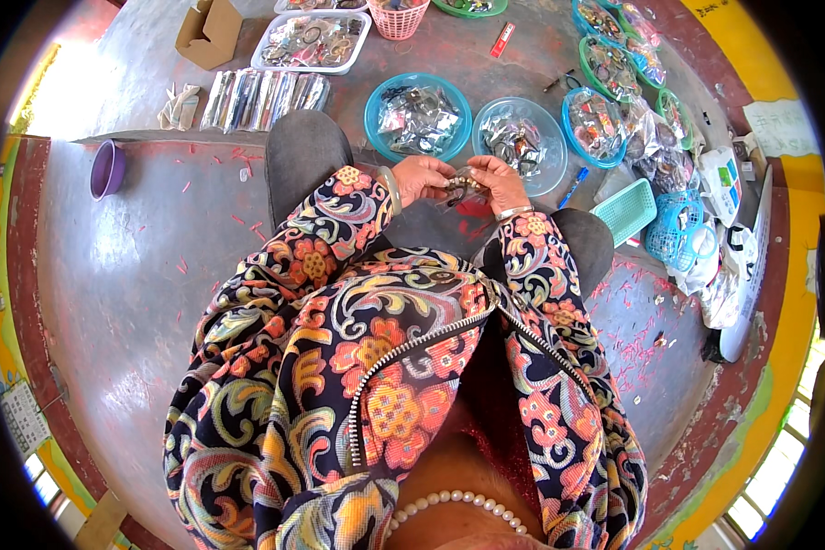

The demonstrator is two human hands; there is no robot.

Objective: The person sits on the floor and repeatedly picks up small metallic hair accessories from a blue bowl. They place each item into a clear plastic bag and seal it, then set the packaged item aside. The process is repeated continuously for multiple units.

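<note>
Over my lap, my left hand (420, 180) and my right hand (500, 185) face each other with fingers closed in a pinch. Between them they hold a small beaded bracelet (464, 186) with pale and dark beads. Clear plastic seems to surround it, but the fingers cover part of it. Just beyond my left hand stands a blue basin (373, 135) of small items in clear bags. Beyond my right hand is a clear bowl (552, 165) with more bagged pieces.
A tray (358, 60), cardboard box (209, 35), row of packed bundles (264, 101) and gloves (180, 107) lie far left. Blue pen (574, 187), green basket (627, 212), blue basket (674, 225) and several filled basins stand right. A purple bowl (107, 170) sits left; red scraps litter the floor.
</note>
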